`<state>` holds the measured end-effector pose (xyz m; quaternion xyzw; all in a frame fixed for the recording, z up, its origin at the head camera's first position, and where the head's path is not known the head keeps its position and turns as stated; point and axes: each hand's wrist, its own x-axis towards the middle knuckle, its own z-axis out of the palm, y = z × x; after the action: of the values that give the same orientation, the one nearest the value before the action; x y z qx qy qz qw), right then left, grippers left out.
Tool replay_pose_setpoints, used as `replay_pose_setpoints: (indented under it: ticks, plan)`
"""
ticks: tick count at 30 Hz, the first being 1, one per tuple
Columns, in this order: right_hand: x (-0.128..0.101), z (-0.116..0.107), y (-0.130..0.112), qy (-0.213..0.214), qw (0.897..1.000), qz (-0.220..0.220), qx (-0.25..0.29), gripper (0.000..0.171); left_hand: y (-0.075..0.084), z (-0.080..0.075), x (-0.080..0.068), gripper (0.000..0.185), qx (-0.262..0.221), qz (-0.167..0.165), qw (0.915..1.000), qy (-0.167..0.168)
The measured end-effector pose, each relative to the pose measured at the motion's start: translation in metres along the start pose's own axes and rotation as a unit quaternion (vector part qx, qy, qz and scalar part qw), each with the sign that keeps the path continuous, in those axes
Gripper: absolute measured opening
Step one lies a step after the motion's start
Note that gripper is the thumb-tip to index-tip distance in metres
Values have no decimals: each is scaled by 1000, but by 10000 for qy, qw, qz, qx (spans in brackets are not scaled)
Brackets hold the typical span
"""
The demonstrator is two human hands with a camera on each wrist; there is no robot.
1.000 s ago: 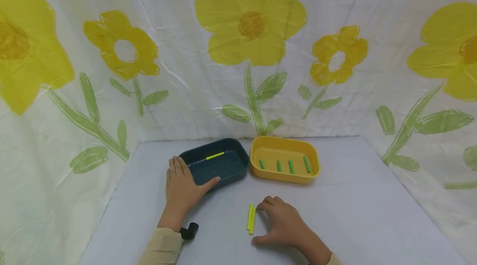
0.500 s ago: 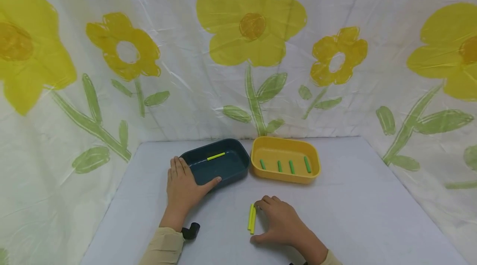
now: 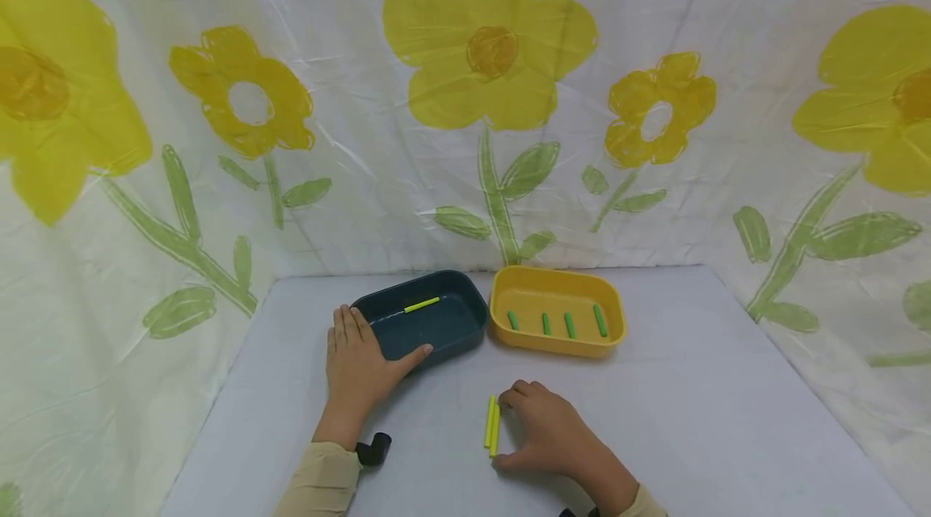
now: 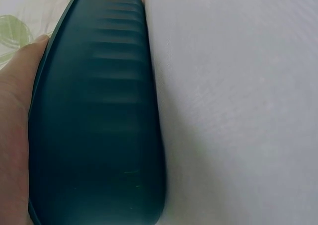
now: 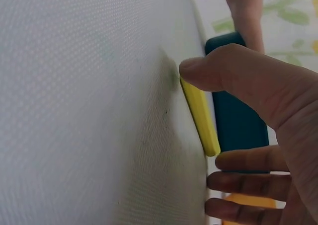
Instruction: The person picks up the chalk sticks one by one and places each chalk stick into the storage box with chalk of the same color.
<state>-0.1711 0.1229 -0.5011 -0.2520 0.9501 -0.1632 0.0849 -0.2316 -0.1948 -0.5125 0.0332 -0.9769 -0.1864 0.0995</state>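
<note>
My left hand rests against the near left corner of a dark teal tray. Its fingers lie straight along the left end and its thumb stretches along the front rim; the left wrist view shows the tray's outer wall beside the thumb. Two slim yellow sticks lie side by side on the table. My right hand pinches the nearer yellow stick end to end, thumb at the near end, index fingertip at the far end. The other yellow stick lies just left of it. One more yellow stick is inside the teal tray.
A yellow tray stands right of the teal one, nearly touching it, with several green sticks inside. A white cloth covers the table. Behind it hangs a flower-printed curtain. A black device sits at my left wrist.
My right thumb and index finger have closed in on the ends of the nearer yellow stick. The left hand and both trays have stayed in place.
</note>
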Motion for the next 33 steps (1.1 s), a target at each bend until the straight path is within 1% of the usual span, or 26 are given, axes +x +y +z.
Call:
replay_pose_setpoints:
  ticks: [5,12,18,21,28,33]
  plan:
    - [1,1,0,49,10000,-60,-58,72,1,-1,-1,155,29,-10,10000,0]
    - [3,3,1,53,9999,-76,-53,75,1,0,0,155,-13,-50,10000,-67]
    - [4,4,3,46,9999,-75,-114,73,1,0,0,155,-20,-45,10000,-45]
    - [4,2,4,39,9999,-82,-78,73,1,-1,-1,155,-29,-57,9999,-92]
    - [4,0,4,246,9996,-129,44,71,-1,-1,1,155,-84,-66,9999,-78]
    - [4,-1,4,367,9991,-172,157,70,0,2,2,156,-11,-22,10000,-31]
